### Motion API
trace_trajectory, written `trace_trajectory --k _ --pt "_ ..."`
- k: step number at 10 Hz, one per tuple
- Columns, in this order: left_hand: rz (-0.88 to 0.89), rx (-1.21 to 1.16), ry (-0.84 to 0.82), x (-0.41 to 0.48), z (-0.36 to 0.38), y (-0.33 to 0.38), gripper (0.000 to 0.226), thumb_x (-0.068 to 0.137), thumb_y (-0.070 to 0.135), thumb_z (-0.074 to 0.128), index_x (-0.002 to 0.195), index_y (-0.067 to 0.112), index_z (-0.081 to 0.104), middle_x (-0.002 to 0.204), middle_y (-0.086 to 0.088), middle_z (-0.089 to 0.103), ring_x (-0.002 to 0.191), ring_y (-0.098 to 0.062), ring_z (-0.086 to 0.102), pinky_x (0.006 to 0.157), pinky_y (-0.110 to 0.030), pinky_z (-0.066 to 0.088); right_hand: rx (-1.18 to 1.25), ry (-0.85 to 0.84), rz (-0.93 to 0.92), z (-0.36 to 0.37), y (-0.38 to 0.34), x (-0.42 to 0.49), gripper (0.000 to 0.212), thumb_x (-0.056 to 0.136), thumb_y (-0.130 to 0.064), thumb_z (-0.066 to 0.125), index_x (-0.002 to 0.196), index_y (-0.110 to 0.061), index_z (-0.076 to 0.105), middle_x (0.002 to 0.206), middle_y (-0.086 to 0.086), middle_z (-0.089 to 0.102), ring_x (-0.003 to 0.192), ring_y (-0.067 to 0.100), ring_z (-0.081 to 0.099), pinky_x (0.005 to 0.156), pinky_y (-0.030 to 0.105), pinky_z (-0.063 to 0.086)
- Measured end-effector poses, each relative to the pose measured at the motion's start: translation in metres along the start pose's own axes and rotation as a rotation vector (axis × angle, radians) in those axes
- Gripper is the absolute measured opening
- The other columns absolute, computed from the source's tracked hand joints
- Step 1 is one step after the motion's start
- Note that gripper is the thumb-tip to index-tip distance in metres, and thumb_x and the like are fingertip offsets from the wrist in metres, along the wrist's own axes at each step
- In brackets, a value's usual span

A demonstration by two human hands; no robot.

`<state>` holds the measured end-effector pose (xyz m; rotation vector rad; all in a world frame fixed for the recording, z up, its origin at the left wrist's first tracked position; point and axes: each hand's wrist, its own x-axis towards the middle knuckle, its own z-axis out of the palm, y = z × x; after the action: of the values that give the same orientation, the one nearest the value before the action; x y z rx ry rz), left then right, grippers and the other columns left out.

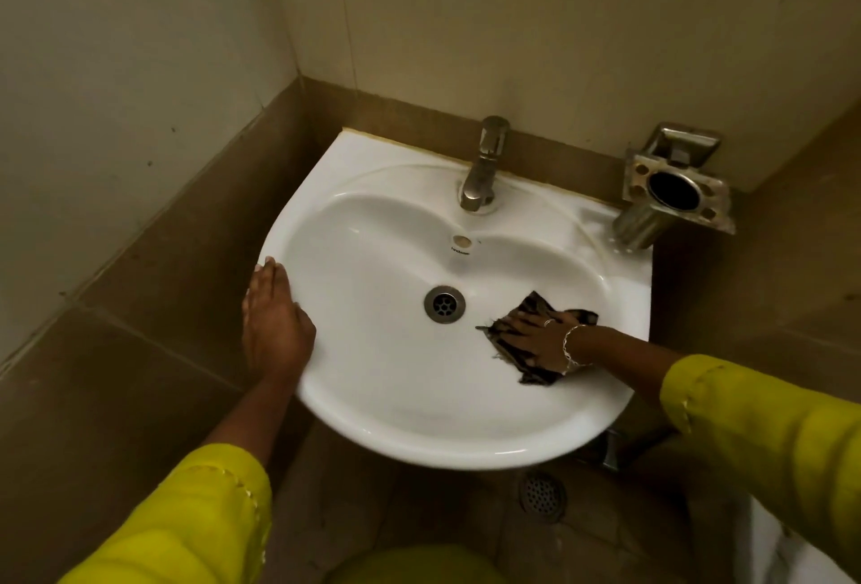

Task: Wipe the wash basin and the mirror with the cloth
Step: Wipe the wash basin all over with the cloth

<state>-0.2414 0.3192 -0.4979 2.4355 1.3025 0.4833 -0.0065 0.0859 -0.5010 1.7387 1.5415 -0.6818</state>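
Observation:
The white wash basin hangs in a tiled corner, with a round metal drain at its bottom. A dark patterned cloth lies inside the bowl, right of the drain. My right hand lies flat on top of the cloth, fingers spread, pressing it against the bowl. My left hand rests on the basin's left rim, fingers together and holding nothing. No mirror is in view.
A metal tap stands at the back of the basin. A steel holder is fixed to the wall at the basin's back right corner. A floor drain sits below the basin. Tiled walls close in on the left and behind.

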Motion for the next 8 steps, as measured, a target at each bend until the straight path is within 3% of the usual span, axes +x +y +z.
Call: trace_trajectory --k 1,2,4,5,6,7,8 --pt "-0.001 0.02 -0.001 0.0 0.0 0.001 0.06 0.081 -0.007 0.043 0.139 -0.003 0.026 0.15 -0.018 0.025 0.14 -0.031 0.019 0.115 -0.04 0.015 0.083 -0.061 -0.052 -0.006 -0.02 -0.013 0.06 0.102 -0.027 0.026 0.145 -0.009 -0.011 0.155 0.0 -0.007 0.144 0.021 -0.003 0.115 0.038 0.008" --pt "-0.009 0.048 -0.002 0.0 0.0 0.001 0.062 0.08 -0.007 0.042 0.139 -0.002 0.025 0.151 -0.017 0.023 0.141 -0.029 0.017 0.115 -0.039 0.013 0.207 0.0 -0.174 0.006 -0.03 0.002 0.063 0.1 -0.036 0.028 0.146 -0.019 -0.011 0.157 0.003 -0.008 0.145 0.025 -0.006 0.117 0.045 0.004" --pt "-0.021 0.034 -0.006 0.0 -0.001 0.002 0.059 0.083 -0.004 0.043 0.139 -0.001 0.025 0.151 -0.016 0.023 0.141 -0.029 0.018 0.115 -0.039 0.014 0.519 0.044 -0.384 -0.011 -0.07 0.009 0.056 0.101 -0.017 0.031 0.146 -0.011 -0.002 0.156 0.009 -0.008 0.144 0.021 -0.009 0.117 0.035 -0.005" --pt "-0.01 0.018 -0.013 0.0 -0.002 0.003 0.051 0.09 0.007 0.042 0.138 -0.002 0.027 0.151 -0.017 0.024 0.141 -0.03 0.018 0.115 -0.04 0.014 0.721 0.049 -0.461 -0.017 -0.085 0.023 0.056 0.1 -0.014 0.033 0.147 -0.013 0.0 0.156 0.009 -0.009 0.144 0.021 -0.012 0.117 0.035 -0.009" --pt "-0.014 -0.026 -0.003 0.0 -0.002 0.002 0.049 0.094 0.02 0.035 0.137 -0.002 0.029 0.15 -0.017 0.025 0.14 -0.029 0.019 0.115 -0.04 0.013 0.827 0.117 -0.532 -0.034 -0.1 0.032 0.056 0.1 -0.013 0.033 0.147 -0.013 0.003 0.156 0.007 -0.008 0.14 0.013 -0.013 0.109 0.022 -0.01" --pt "-0.018 -0.076 0.026 -0.001 -0.003 0.003 0.058 0.089 0.03 0.024 0.136 -0.002 0.032 0.149 -0.017 0.028 0.14 -0.029 0.023 0.115 -0.04 0.014 0.873 0.217 -0.567 -0.054 -0.116 0.046 0.055 0.1 -0.012 0.033 0.146 -0.014 0.004 0.156 0.004 -0.007 0.134 0.006 -0.014 0.111 0.024 -0.01" --pt "-0.016 -0.102 0.045 -0.002 -0.001 0.003 0.059 0.088 0.031 0.022 0.136 -0.002 0.033 0.148 -0.017 0.03 0.139 -0.029 0.024 0.114 -0.04 0.015 0.877 0.398 -0.527 -0.068 -0.13 0.07 0.053 0.1 -0.019 0.032 0.146 -0.013 0.007 0.152 -0.005 -0.003 0.135 0.007 -0.013 0.117 0.037 -0.003"
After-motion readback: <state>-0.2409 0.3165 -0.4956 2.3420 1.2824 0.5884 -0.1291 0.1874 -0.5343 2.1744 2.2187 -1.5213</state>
